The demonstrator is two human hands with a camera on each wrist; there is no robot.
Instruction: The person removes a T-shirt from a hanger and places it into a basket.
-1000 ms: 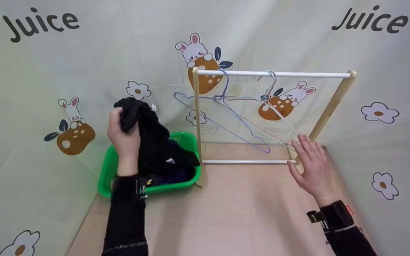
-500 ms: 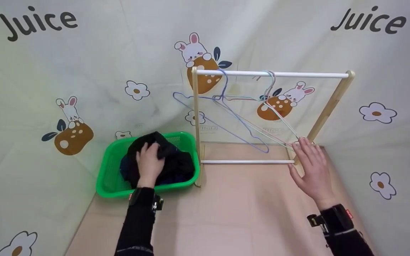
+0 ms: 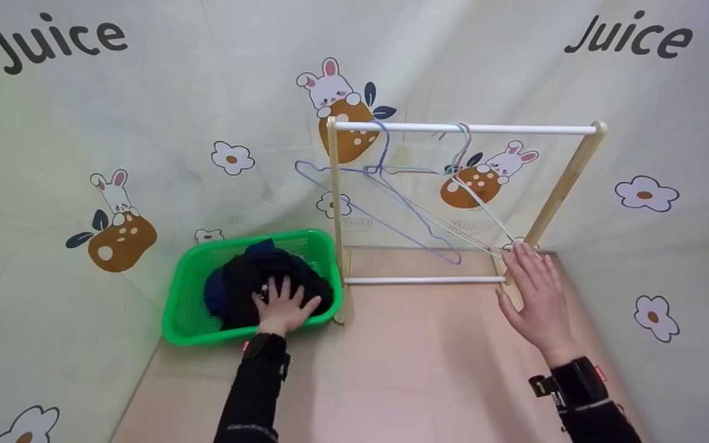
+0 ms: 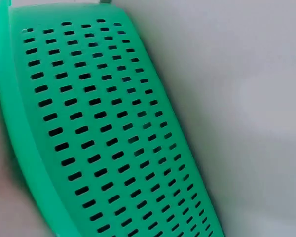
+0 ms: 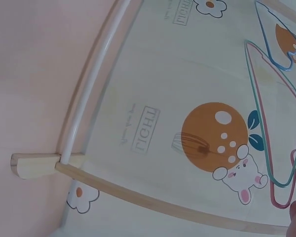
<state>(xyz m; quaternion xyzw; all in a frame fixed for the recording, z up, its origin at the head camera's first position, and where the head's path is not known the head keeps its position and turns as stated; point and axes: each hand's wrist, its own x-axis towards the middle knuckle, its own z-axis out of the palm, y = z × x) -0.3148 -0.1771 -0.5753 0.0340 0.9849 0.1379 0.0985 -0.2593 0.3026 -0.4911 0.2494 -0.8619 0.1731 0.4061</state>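
Note:
In the head view, a green basket (image 3: 173, 326) holds a heap of dark clothes (image 3: 237, 286), black with navy at the left. My left hand (image 3: 284, 307) lies over the front right of the heap with its fingers spread. The left wrist view shows mainly the slotted basket wall (image 4: 103, 128). On the right, my right hand (image 3: 536, 298) has straight fingers, its fingertips right at the lower ends of a pink hanger (image 5: 273, 195) and a teal hanger (image 5: 260, 108). A blue-purple hanger (image 3: 385, 147) hangs farther left.
The hangers hang from the white top rail (image 3: 514, 129) of a small rack with wooden posts (image 3: 560, 191). The rack's left post stands right beside the basket. Behind are pale printed wall sheets (image 3: 256, 92); a pinkish tabletop (image 3: 404, 357) lies in front.
My left hand has lowered the raised black garment into the basket, let it go and shifted right, its fingers now spread over the heap. My right hand has hardly moved.

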